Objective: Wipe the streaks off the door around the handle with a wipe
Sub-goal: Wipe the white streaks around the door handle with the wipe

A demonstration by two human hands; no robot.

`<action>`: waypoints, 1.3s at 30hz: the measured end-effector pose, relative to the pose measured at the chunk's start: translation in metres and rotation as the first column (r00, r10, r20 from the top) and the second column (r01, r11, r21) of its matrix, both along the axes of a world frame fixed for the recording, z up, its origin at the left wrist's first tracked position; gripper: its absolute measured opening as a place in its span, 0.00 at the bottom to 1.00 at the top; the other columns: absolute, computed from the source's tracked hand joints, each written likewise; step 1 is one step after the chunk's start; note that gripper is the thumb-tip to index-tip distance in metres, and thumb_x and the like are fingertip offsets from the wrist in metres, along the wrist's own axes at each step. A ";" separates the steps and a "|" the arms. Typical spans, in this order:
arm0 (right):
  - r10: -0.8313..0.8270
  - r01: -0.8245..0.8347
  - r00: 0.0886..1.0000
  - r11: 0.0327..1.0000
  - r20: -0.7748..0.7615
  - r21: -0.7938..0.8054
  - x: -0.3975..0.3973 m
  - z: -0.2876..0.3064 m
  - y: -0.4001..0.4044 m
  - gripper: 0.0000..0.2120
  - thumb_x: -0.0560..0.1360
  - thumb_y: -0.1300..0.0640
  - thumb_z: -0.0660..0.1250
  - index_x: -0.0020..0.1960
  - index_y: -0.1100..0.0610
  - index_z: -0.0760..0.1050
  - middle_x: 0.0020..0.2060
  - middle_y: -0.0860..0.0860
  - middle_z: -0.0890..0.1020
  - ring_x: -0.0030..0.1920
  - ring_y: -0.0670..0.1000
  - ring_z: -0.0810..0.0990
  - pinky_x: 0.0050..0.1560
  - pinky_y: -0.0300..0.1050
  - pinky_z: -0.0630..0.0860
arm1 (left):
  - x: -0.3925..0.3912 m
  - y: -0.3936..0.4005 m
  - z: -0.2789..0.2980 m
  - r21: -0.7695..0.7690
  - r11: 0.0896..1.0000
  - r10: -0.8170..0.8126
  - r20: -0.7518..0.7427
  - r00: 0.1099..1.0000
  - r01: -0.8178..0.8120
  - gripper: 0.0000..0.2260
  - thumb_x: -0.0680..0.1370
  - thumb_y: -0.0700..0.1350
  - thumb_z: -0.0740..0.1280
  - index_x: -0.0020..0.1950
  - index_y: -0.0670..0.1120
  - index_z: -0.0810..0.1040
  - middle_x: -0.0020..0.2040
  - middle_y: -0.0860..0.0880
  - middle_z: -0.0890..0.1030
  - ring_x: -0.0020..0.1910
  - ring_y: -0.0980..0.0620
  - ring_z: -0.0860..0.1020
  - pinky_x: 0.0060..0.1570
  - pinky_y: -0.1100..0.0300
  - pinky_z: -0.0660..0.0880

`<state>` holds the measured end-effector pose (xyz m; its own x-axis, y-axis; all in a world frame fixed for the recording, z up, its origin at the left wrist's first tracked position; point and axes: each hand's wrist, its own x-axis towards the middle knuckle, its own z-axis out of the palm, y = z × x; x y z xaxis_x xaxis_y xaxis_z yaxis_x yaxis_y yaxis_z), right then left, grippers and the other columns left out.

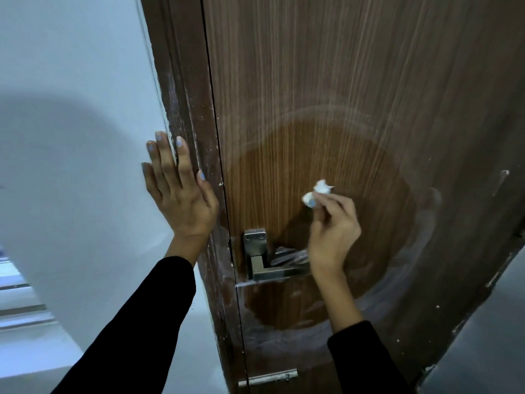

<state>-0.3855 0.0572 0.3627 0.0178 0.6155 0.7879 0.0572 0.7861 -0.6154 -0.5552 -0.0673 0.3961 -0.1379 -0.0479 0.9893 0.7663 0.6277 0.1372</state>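
- Right hand [332, 223], centre frame, pinches crumpled wipe [319, 190] against door [312, 81], just above handle [279, 270].
- Left hand [177, 191] open, flat on frame edge [196, 123], left of centre.
- Pale streaks [423, 231] ring the cleaned patch, nearest the right hand, lower right.

Wood-grain door [326, 89], matt and streaky; brushed-metal handle [279, 270]; wipe [322, 187] perhaps paper.
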 end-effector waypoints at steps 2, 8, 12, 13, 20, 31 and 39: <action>0.131 -0.163 0.961 0.980 0.244 0.115 -0.009 -0.008 -0.021 0.11 0.69 0.69 0.69 0.50 0.60 0.80 0.48 0.54 0.80 0.49 0.49 0.78 0.52 0.41 0.75 | -0.001 0.000 0.001 -0.003 1.000 0.002 0.003 1.000 -0.002 0.22 0.80 0.42 0.55 0.75 0.41 0.59 0.74 0.36 0.63 0.75 0.39 0.59 0.74 0.47 0.52; 0.081 -0.060 0.954 0.995 0.289 -0.079 0.004 -0.031 -0.016 0.12 0.69 0.71 0.67 0.50 0.60 0.80 0.50 0.54 0.78 0.49 0.51 0.79 0.53 0.37 0.72 | 0.001 0.000 0.002 0.000 1.000 0.002 0.012 1.000 -0.002 0.22 0.80 0.42 0.56 0.74 0.40 0.60 0.74 0.36 0.63 0.74 0.39 0.59 0.74 0.47 0.52; 0.047 -0.060 0.978 0.996 0.202 0.058 -0.008 -0.021 -0.022 0.13 0.69 0.71 0.67 0.52 0.63 0.80 0.51 0.58 0.77 0.52 0.52 0.76 0.55 0.40 0.72 | 0.001 0.000 0.002 -0.004 1.000 0.007 0.028 1.000 -0.007 0.23 0.80 0.43 0.56 0.74 0.42 0.58 0.74 0.36 0.64 0.74 0.39 0.59 0.74 0.49 0.50; 0.085 -0.115 0.962 0.988 0.258 0.106 -0.011 -0.023 -0.026 0.13 0.69 0.71 0.68 0.52 0.63 0.80 0.51 0.58 0.77 0.52 0.51 0.76 0.55 0.40 0.72 | 0.001 0.000 0.002 -0.006 1.000 0.005 0.030 1.000 -0.005 0.23 0.80 0.42 0.56 0.74 0.42 0.58 0.74 0.36 0.64 0.74 0.39 0.59 0.75 0.49 0.50; 0.093 -0.091 0.994 0.995 0.063 -0.031 -0.010 -0.022 -0.025 0.11 0.70 0.71 0.68 0.51 0.62 0.80 0.49 0.56 0.80 0.50 0.52 0.78 0.52 0.44 0.77 | 0.002 0.000 0.002 -0.017 1.000 -0.005 0.046 0.999 0.006 0.23 0.80 0.43 0.55 0.75 0.42 0.56 0.74 0.36 0.63 0.74 0.38 0.59 0.74 0.46 0.52; 0.127 -0.131 0.984 0.991 0.124 0.022 -0.035 0.002 -0.061 0.12 0.72 0.70 0.66 0.56 0.66 0.78 0.53 0.60 0.77 0.56 0.47 0.74 0.59 0.35 0.71 | 0.001 -0.006 0.000 -0.070 0.994 -0.080 0.094 0.992 0.086 0.23 0.81 0.43 0.52 0.76 0.41 0.58 0.75 0.37 0.61 0.76 0.40 0.56 0.75 0.46 0.51; 0.210 -0.288 0.887 0.948 0.411 0.137 -0.065 -0.061 -0.107 0.15 0.80 0.45 0.52 0.64 0.45 0.69 0.65 0.46 0.71 0.62 0.31 0.62 0.66 0.34 0.63 | -0.008 -0.016 -0.006 -0.111 0.983 -0.141 0.041 0.989 0.145 0.23 0.81 0.43 0.51 0.76 0.43 0.58 0.76 0.40 0.61 0.77 0.44 0.55 0.75 0.48 0.52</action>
